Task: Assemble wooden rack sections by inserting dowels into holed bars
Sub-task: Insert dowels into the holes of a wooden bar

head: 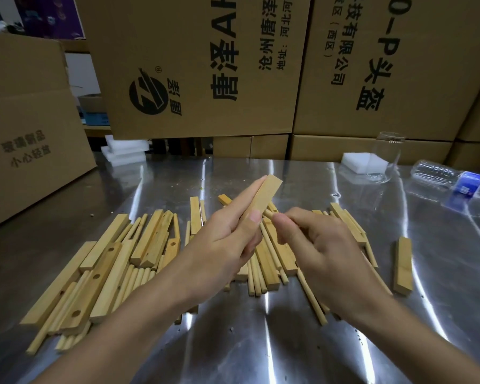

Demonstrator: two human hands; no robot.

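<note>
**First Dowel Meeting the Bar, Nearly All of the Work Still Ahead**

While the table lay strewn with loose parts, the left hand held one wooden bar raised above the pile, its fingers wrapped shut around the bar's lower half and the free end tilted up and away. The right hand was pinched closed on a thin dowel, whose tip sat at the bar's side, just beside the left thumb. Whether the tip had entered a hole could not be told, since the holed face was turned from the camera.

No finished rack section was visible anywhere. To the left lay a heap of holed bars mixed with loose dowels, none joined. More dowels and bars rested under the hands, and a single bar lay apart on the right. By that evidence, the job stood at its very start: one joint perhaps in progress, and almost every piece still to be fitted.
</note>
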